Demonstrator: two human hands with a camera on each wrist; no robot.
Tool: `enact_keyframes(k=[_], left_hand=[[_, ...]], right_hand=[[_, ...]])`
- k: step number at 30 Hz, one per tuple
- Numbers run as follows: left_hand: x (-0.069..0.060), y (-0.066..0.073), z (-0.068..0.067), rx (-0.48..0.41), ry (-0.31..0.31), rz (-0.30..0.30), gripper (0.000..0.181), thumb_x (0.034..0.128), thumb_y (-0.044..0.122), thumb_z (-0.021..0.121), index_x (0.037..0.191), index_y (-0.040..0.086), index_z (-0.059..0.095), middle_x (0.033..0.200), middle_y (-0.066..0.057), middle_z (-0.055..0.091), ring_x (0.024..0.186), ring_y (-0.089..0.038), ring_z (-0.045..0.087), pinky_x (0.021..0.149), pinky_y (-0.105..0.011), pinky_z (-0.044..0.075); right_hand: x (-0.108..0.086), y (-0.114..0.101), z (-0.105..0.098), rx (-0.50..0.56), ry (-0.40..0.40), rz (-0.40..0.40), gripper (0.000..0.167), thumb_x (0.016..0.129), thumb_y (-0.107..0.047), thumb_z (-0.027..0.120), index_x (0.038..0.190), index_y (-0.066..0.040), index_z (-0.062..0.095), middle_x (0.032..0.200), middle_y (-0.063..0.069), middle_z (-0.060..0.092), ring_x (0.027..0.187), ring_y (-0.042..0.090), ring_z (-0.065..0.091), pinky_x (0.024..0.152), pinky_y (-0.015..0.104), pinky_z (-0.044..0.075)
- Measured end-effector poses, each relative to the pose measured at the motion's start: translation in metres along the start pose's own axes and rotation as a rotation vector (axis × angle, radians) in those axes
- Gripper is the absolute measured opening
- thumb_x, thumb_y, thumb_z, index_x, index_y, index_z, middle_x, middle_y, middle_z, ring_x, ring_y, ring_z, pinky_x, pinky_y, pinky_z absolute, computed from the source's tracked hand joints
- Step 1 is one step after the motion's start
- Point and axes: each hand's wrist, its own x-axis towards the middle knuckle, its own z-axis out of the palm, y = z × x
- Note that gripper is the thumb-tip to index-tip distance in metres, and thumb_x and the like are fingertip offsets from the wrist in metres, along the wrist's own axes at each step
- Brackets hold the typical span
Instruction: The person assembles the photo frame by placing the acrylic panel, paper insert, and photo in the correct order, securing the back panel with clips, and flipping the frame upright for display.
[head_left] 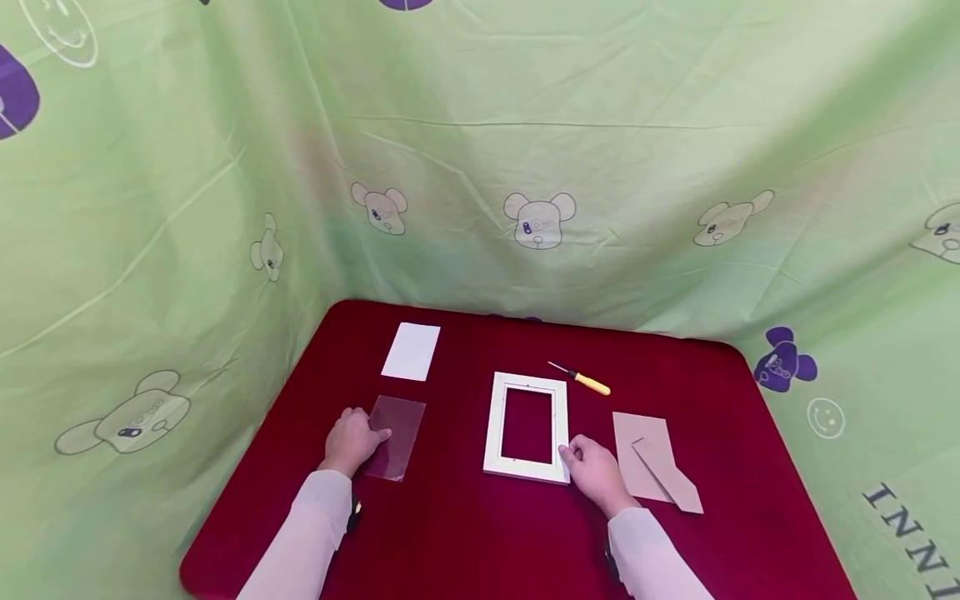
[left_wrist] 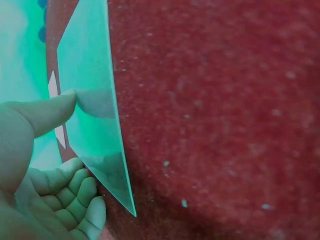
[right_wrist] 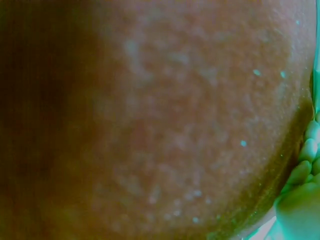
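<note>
At the left of the head view, my left hand [head_left: 351, 440] holds the left edge of a clear sheet [head_left: 401, 433] lying on the red table. The left wrist view has the thumb of this hand [left_wrist: 17, 145] over the sheet [left_wrist: 92, 60], with the other fingers curled at its edge. A white rectangular frame [head_left: 495, 425] lies flat near the middle, its opening showing the red cloth. My right hand [head_left: 597, 475] pinches its right side near the lower corner. Only part of the right hand [right_wrist: 300, 200] shows in the right wrist view; the frame is not clear there.
Behind the clear sheet lies a white card [head_left: 411, 352]. A yellow-handled screwdriver [head_left: 592, 384] is behind and right of the frame. Right of my right hand lies a brown backing board [head_left: 637, 450] with a stand leg [head_left: 678, 483]. Green printed curtains surround the table's back and sides.
</note>
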Motion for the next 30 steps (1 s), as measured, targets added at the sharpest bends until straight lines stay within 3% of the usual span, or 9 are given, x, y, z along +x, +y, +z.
enact_keyframes(k=[5,14,21,30], left_hand=[[0.000,-0.003,-0.001,-0.047,-0.014,-0.035,0.051,0.0803,0.033,0.080,0.106,-0.006,0.059,0.095,-0.016,0.054,0.080,-0.030,0.056,0.074,-0.049,0.049],[0.001,-0.001,-0.001,-0.121,0.004,-0.043,0.042,0.0834,0.023,0.077,0.107,-0.008,0.059,0.096,-0.019,0.062,0.088,-0.035,0.060,0.080,-0.050,0.049],[0.002,-0.006,-0.004,-0.171,0.002,-0.048,0.050,0.0834,0.022,0.076,0.115,-0.012,0.058,0.101,-0.024,0.066,0.095,-0.040,0.060,0.084,-0.051,0.046],[-0.001,-0.012,-0.009,-0.288,-0.017,-0.076,0.031,0.0928,0.013,0.062,0.116,-0.008,0.063,0.112,-0.025,0.064,0.101,-0.038,0.060,0.085,-0.050,0.047]], right_hand=[[0.000,0.000,0.003,-0.013,0.023,-0.022,0.025,0.095,-0.029,0.063,0.077,-0.015,0.053,0.067,-0.002,0.046,0.061,0.014,0.044,0.060,0.032,0.037],[-0.002,0.001,0.002,-0.008,0.033,-0.004,0.025,0.096,-0.030,0.063,0.078,-0.015,0.054,0.068,-0.002,0.046,0.062,0.014,0.044,0.061,0.032,0.037],[-0.003,0.002,0.003,0.010,0.040,0.007,0.025,0.096,-0.032,0.063,0.079,-0.016,0.054,0.067,-0.003,0.045,0.062,0.014,0.044,0.062,0.032,0.037],[-0.004,0.001,0.002,0.015,0.053,-0.013,0.024,0.096,-0.031,0.063,0.078,-0.016,0.054,0.068,-0.004,0.045,0.062,0.013,0.044,0.062,0.032,0.037]])
